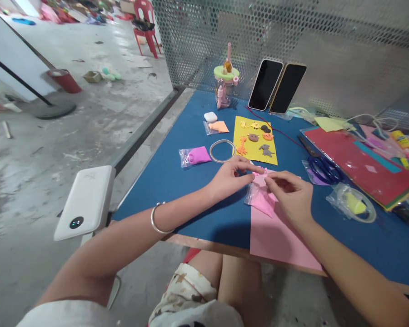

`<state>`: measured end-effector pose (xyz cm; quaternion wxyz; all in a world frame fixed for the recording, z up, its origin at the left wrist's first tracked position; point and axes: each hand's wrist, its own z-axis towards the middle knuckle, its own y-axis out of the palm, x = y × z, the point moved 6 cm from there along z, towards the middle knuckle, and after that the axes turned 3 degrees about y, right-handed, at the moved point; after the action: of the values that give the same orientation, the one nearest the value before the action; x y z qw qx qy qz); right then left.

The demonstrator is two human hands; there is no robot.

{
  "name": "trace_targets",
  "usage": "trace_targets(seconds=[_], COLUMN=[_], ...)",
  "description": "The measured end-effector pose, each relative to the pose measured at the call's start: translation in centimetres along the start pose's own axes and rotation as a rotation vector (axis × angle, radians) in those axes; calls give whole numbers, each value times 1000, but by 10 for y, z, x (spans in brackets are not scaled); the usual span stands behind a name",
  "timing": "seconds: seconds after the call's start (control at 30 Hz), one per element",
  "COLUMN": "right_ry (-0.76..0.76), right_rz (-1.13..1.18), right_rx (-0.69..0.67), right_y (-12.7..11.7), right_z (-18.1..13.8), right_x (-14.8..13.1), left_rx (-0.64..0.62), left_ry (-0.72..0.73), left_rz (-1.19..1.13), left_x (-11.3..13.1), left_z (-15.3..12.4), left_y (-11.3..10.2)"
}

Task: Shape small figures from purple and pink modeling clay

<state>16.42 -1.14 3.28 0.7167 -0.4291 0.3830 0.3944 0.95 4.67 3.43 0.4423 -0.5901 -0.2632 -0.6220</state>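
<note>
On the pink paper sheet [276, 240] lies a clear bag with pink modelling clay [263, 203]. Just above the bag is a small pink clay shape [260, 171], partly covered by fingers. My left hand [232, 176] reaches over from the left, its index finger stretched out and touching the shape's edge. Beside it, my right hand [290, 194] has thumb and fingertips pressed together over the sheet; what sits in the pinch is too small to make out. A yellow sheet [255, 154] behind them bears several clay animal shapes, among them an orange giraffe [241, 146] and a grey animal [266, 150].
Left are a bag of magenta clay [198, 156], a tape roll [222, 141] and orange clay [218, 127]. Two phones [266, 85] lean at the back near a lidded cup [226, 75]. Scissors [322, 169] and coloured sheets [357, 159] lie right. A white power bank [88, 200] stands left.
</note>
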Motion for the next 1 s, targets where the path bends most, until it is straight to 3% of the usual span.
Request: trace_targets(seconds=[0.6, 1.0], right_ry=[-164, -154], right_rz=[-123, -116], right_rx=[109, 90], right_y=[-6, -6], right_z=[-1, -1], right_x=[-11, -9], left_rx=[-9, -3], left_ry=[4, 2], left_rz=[-109, -92], left_x=[-3, -3], left_z=[0, 0], left_y=[1, 1])
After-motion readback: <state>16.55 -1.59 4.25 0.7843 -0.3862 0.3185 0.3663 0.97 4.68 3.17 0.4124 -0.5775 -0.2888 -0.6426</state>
